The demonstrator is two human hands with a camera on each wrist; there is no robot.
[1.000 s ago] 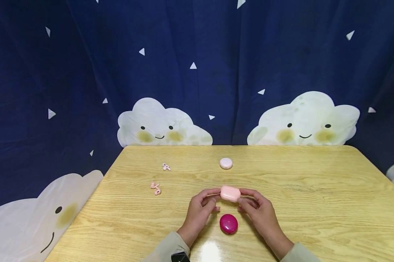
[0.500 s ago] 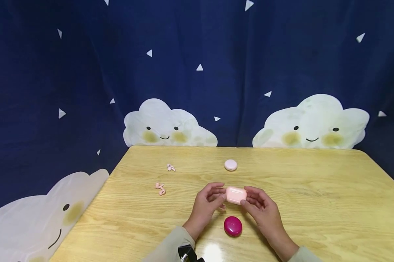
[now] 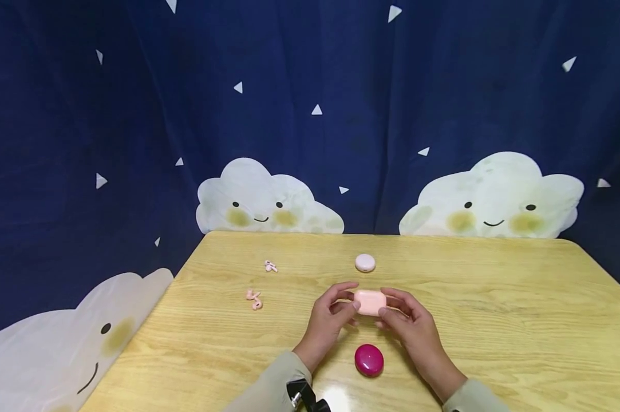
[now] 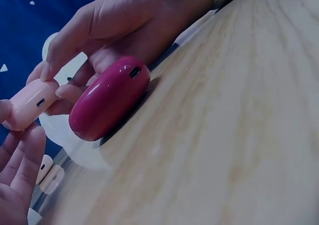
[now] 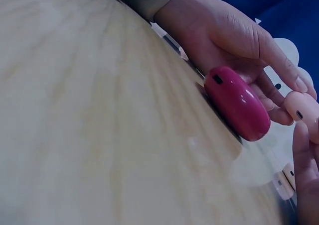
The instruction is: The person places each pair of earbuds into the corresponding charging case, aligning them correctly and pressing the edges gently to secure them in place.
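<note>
Well, from the left, the surface (image 3: 495, 309) began at its slanting edge, with two pink earbuds (image 3: 257, 305) well inside it and two paler earbuds (image 3: 269, 267) beyond, nearer the far edge. Wood stretched across to the left hand (image 3: 324, 317), its grip pinching one end of the pink case (image 3: 370, 302)! Nearer the person sat the magenta case (image 3: 368, 360), between the wrists; beyond, the pale case (image 3: 364, 262) lay towards the far edge. The right hand (image 3: 417, 329) pinched the other end, broad room reaching rightward.
</note>
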